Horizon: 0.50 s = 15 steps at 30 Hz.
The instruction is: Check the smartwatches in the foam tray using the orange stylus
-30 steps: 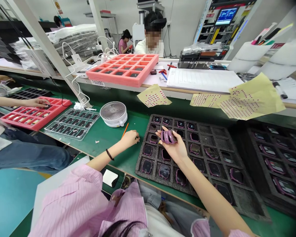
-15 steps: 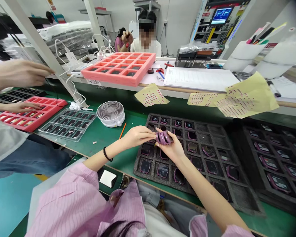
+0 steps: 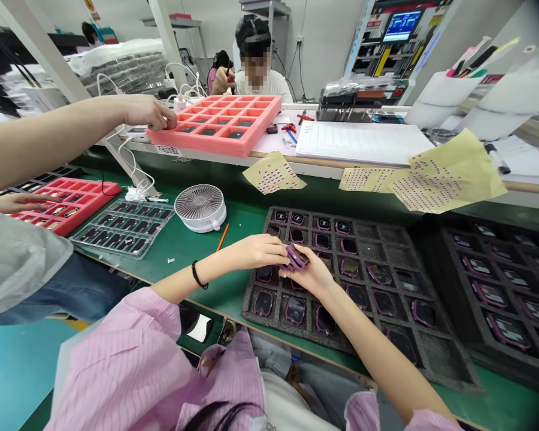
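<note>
Several purple watch cases are held together between my two hands, above the dark foam tray. My left hand, with a black band on its wrist, pinches them from the left side. Around their right side and underneath, my right hand is wrapped. Rows of purple-rimmed watches, such as a watch near the front edge, lie in the tray's compartments. Some at the back have lit faces. Several compartments at the tray's right hold nothing.
Left of the tray are a round fan, an orange stick and a clear plastic tray. A second dark tray stands right. A co-worker's hand touches the pink foam tray on the shelf.
The watch cases have tilted and sunk slightly in my hands. The co-worker's upper hand at the left has moved right, onto the pink tray on the shelf.
</note>
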Each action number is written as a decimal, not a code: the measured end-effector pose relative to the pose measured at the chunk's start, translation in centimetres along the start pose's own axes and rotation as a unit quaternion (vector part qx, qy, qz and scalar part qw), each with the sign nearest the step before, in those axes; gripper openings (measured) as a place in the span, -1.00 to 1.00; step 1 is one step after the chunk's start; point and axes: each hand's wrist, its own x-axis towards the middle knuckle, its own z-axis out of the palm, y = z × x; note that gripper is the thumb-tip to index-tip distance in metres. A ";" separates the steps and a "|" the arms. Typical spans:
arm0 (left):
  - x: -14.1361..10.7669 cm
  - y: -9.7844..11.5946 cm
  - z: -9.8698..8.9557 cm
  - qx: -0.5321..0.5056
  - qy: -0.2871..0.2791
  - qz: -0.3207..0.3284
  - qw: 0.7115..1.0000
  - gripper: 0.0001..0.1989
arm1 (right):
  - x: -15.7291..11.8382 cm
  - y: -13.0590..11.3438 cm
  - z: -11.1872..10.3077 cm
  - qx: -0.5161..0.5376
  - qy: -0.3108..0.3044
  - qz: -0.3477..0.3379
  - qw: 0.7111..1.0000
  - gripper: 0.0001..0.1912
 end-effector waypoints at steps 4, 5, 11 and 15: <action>0.3 -0.3 0.0 -0.032 0.006 -0.004 0.999 -0.73 | 0.1 0.1 0.2 0.004 0.023 -0.001 1.000 -0.87; 0.3 -0.3 0.0 -0.050 0.019 -0.006 0.999 -0.74 | 0.1 0.2 0.2 0.004 0.033 -0.002 0.999 -0.86; 0.7 -0.4 -0.5 -0.205 0.046 -0.059 0.976 -0.79 | 0.3 0.6 0.0 -0.012 0.043 0.010 0.999 -0.85; 1.1 -0.7 -1.3 -0.245 0.003 -0.078 0.966 -0.78 | 0.4 0.6 -0.3 -0.020 0.029 0.004 0.999 -0.85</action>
